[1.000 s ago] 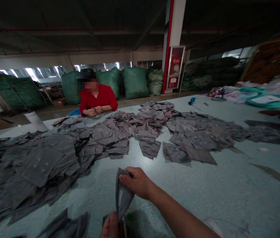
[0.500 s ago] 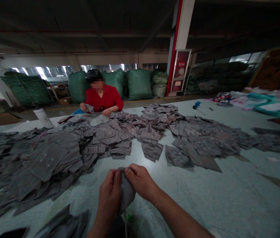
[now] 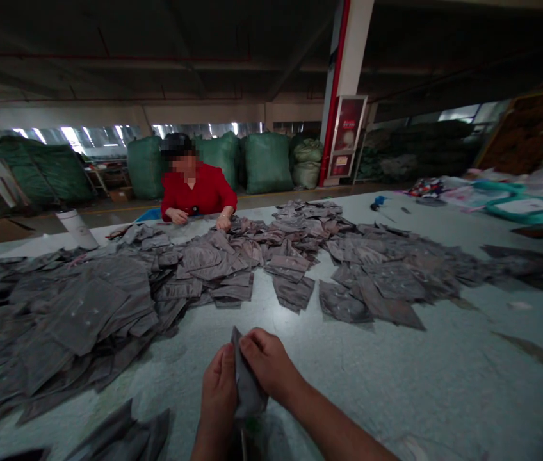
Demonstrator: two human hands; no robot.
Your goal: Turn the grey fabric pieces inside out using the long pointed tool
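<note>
Big green sacks (image 3: 266,163) stand in a row at the far side of a wide, dim work room. We are at a long pale bench (image 3: 425,384), looking down at our hands. Our left hand (image 3: 218,400) and our right hand (image 3: 269,365) are close together, low over the bench. The fingers of both hands are closed on one small gray cloth piece (image 3: 248,381), pinching it from each side. It stands up between them, and this looks like what keeps it from flopping down. Just below our fingers, something thin and dark pokes out, but it is too dim to tell what it is. Ahead of our fingers, many gray cloth pieces (image 3: 204,269) lie spread flat, perhaps so each one is easy to see and pick up. Near and to the left of our fingers is a small gray heap (image 3: 122,435). Far past our fingers, a person in a red top (image 3: 199,192) sits across the bench with both hands on the cloth.
</note>
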